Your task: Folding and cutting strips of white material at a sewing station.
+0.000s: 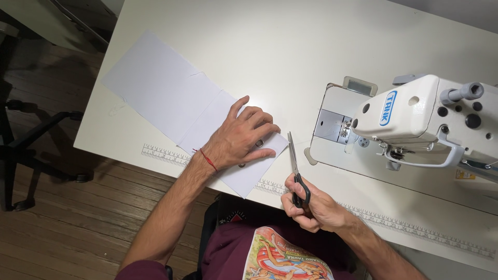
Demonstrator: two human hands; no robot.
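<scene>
Scissors (294, 165) gripped shut in right hand (311, 205); left hand (241, 137) spread flat, should pin white fabric (181, 101) taut on desk (290, 46) near blades.

the fabric sheet (171, 98) is showing a pale lavender white, plain and unpatterned. the table (280, 46) is looking off-white, with a printed ruler strip (415, 228) running in fine black marks along its edge. the scissors (296, 176) are showing silver blades and black handles. the sewing machine (415, 114) is gleaming white with grey knobs. a thin red thread bracelet (208, 159) is circling the left wrist.
</scene>
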